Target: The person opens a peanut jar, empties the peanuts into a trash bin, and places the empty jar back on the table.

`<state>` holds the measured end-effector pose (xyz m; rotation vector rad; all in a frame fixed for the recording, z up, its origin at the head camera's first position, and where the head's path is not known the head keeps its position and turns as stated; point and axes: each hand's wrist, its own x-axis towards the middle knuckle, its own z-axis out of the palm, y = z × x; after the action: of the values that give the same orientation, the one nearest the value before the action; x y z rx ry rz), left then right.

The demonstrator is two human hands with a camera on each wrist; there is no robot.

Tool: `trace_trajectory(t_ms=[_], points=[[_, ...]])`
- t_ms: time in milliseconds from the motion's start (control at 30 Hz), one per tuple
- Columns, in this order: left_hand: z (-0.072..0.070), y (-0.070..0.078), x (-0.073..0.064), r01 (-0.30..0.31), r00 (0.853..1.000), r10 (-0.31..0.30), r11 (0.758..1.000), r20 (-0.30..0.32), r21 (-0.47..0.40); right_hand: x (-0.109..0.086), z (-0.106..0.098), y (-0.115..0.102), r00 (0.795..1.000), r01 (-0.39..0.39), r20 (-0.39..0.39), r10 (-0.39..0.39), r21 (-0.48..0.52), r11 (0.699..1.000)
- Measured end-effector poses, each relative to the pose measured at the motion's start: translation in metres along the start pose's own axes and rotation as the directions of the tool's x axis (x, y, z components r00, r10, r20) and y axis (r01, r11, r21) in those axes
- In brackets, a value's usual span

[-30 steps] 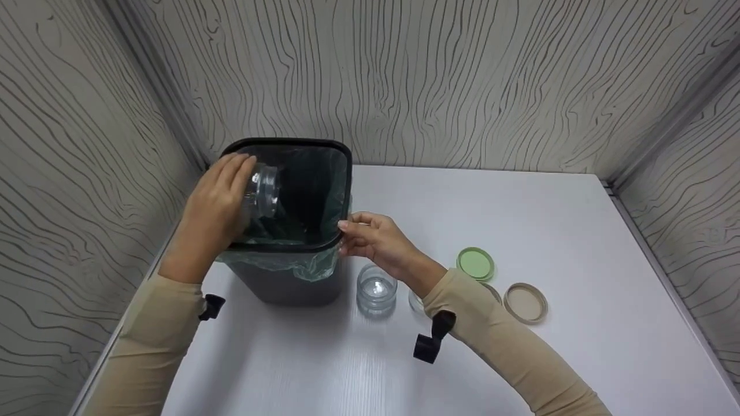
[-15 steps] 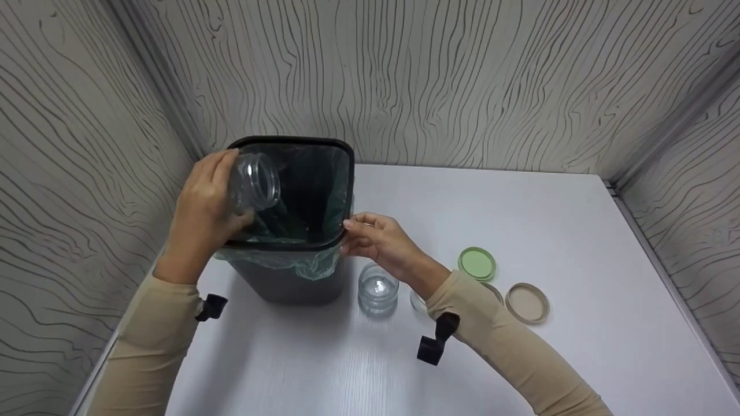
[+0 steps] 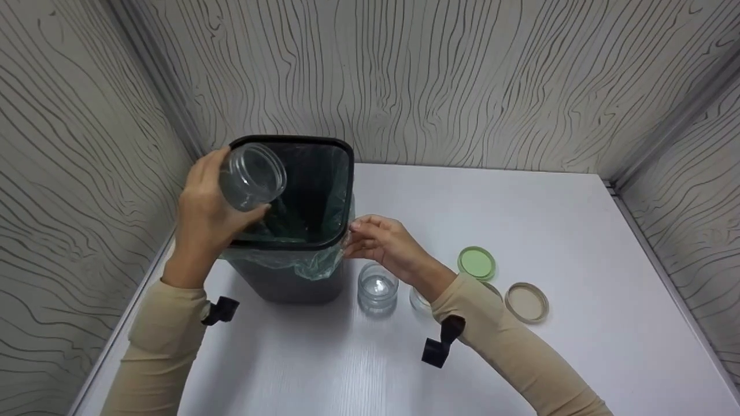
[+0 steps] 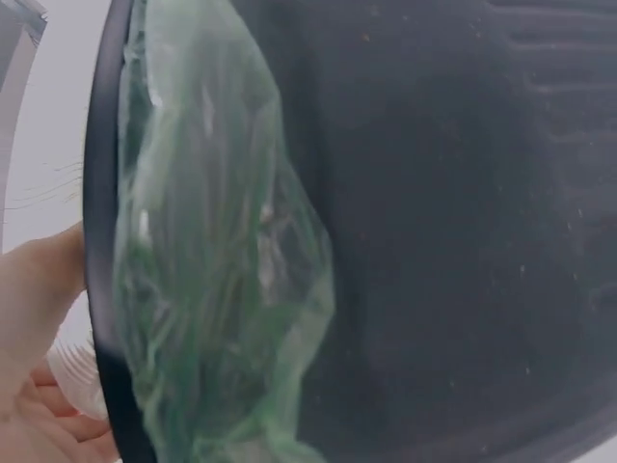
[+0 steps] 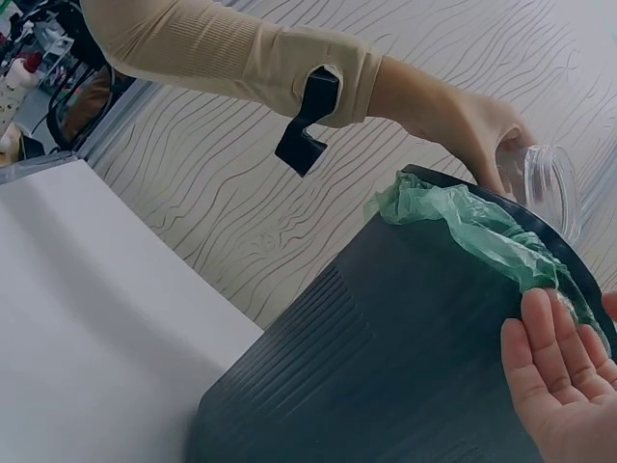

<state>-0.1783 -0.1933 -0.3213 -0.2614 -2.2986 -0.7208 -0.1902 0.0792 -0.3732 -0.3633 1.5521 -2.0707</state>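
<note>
My left hand (image 3: 202, 208) grips a clear jar (image 3: 252, 176) over the bin's opening, with its fingers and thumb around the side. The jar is lidless and tilted, its mouth facing up and right. Below it is a dark bin (image 3: 289, 283) with a black rim and a green bag (image 3: 315, 266) folded over its edge. At the right rim my right hand (image 3: 387, 245) has its fingertips against the bag. In the right wrist view those fingers (image 5: 548, 357) look nearly straight. The left wrist view shows mostly the bin wall (image 4: 434, 212) and bag.
Right of the bin stands a clear jar (image 3: 377, 289); another jar (image 3: 420, 303) is partly hidden by my right forearm. Farther right lie a green lid (image 3: 477, 263) and a beige lid (image 3: 526, 303), with one more lid partly covered. Patterned walls (image 3: 404, 81) enclose the white table (image 3: 578, 242).
My left hand has raised and turned the jar, so its mouth faces up more. The right thumb has drawn back slightly from the rim. The bin has hardly moved.
</note>
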Motion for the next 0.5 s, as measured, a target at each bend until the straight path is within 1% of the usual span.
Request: trace_trajectory(t_ms=[67,267,500], points=[[0.0005,0.0012,-0.0003,0.005,1.0,-0.005,1.0,-0.01,-0.018,-0.0015,-0.0008,0.0012,1.0,-0.001,0.004,0.001,-0.005,1.0],[0.0014,0.0046,-0.0027,0.026,1.0,-0.026,0.998,-0.007,-0.057,-0.0046,-0.0023,0.0043,1.0,-0.007,0.007,0.007,0.004,1.0],[0.0033,0.0046,-0.0046,0.045,0.998,-0.049,0.995,-0.038,-0.094,-0.0081,-0.0042,0.007,1.0,-0.016,0.01,0.016,0.005,1.0]])
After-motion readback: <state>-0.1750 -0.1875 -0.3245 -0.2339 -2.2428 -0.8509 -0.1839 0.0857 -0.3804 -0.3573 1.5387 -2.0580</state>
